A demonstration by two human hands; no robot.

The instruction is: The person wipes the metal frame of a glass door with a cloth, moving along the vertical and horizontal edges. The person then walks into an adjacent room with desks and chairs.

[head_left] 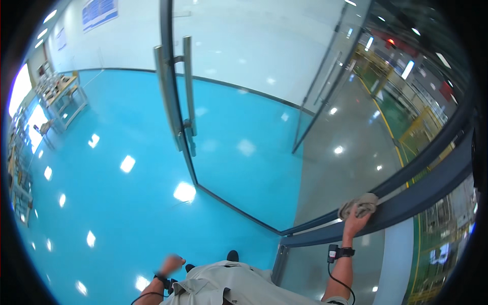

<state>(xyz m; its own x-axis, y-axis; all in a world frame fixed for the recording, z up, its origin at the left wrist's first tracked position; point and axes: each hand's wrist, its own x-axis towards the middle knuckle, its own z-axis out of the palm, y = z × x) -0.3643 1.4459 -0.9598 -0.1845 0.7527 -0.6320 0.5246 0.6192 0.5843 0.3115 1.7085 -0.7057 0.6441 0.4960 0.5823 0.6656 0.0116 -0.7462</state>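
My right hand (pixel 358 219) is closed on a bunched grey-brown cloth (pixel 365 202). That cloth lies against the dark metal frame (pixel 406 206) of a glass wall, at the right. Low in the view, in front of my body, my left hand (pixel 172 263) hangs over the blue floor, touching nothing I can see. Motion smears its fingers. Ahead of me stands a glass door (pixel 239 122) with a dark frame, swung out over the floor. Long metal pull handles (pixel 188 84) run upright along its far edge.
Another glass door leaf (pixel 333 76) stands farther back. Glossy blue floor (pixel 112 203) meets grey floor (pixel 325 178) at the doorway. Workbenches with items (pixel 63 91) line the left side. Yellow-railed equipment (pixel 417 122) shows through the glass at right.
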